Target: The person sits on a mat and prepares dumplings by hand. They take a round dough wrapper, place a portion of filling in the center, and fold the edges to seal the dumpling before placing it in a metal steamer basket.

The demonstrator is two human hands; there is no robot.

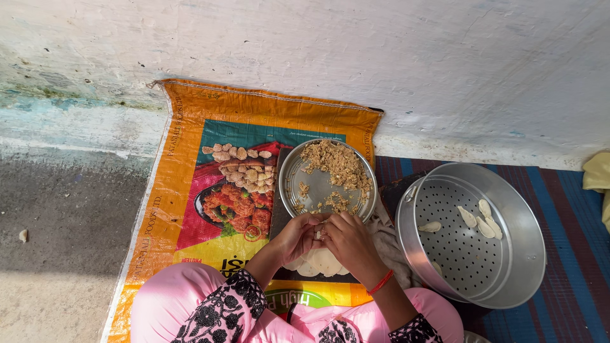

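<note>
The person wears a pink garment whose sleeves (pixel 232 305) end in wide black cuffs with white floral embroidery. The right wrist carries a thin red thread bracelet (pixel 380 282). Both hands are bare, with no rings showing.

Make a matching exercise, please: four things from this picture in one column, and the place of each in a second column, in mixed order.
Things:
1. steel plate
2. perforated steamer tray
3. stack of dough rounds
4. printed orange sack

Places:
A. spread on the floor against the wall
B. just below the left hand and right hand
C. holding crumbly brown filling, in front of the hands
D. to the right, holding several folded dumplings

Pairs: 1-C, 2-D, 3-B, 4-A
</note>
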